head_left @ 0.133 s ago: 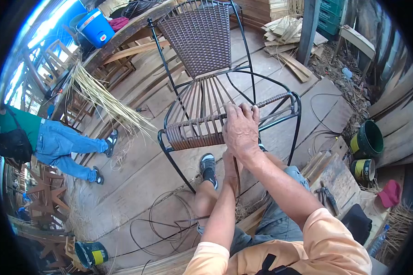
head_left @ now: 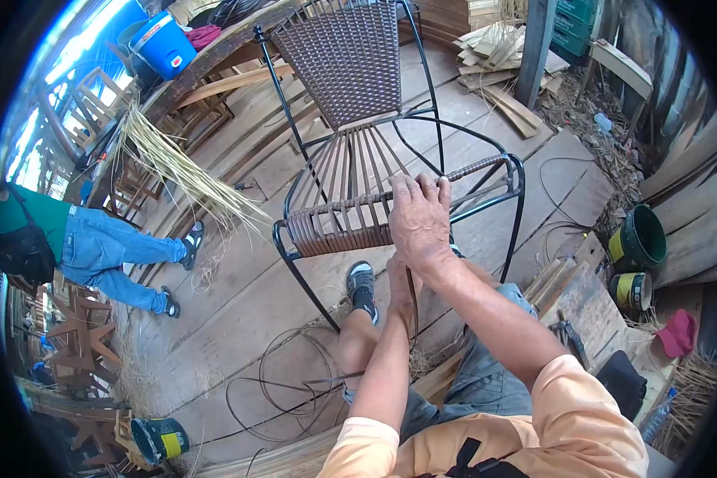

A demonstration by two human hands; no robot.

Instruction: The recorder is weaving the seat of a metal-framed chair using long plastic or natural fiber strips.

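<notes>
In front of me stands a black metal-framed chair [head_left: 519, 190] with a woven brown backrest [head_left: 341, 68]. Long brown strands fan from the backrest to the front rail, where tight wrapping [head_left: 338, 242] covers the left part. My right hand [head_left: 420, 219] is closed over the rail at the end of this wrapping, fingers curled over the top. Just below it is my left hand [head_left: 401, 283], its fingers hidden behind the right hand. A brown strip [head_left: 411, 307] hangs down beside my left wrist. Loose coils of strip [head_left: 283, 382] lie on the floor to the left.
Another person in blue jeans [head_left: 123, 247] stands at the left. Pale fibres [head_left: 175, 167] hang off a bench near a blue cooler [head_left: 163, 45]. Dark green buckets [head_left: 639, 239] and a tool [head_left: 570, 342] on a board are at my right. Wooden slats [head_left: 502, 60] lie stacked at the back.
</notes>
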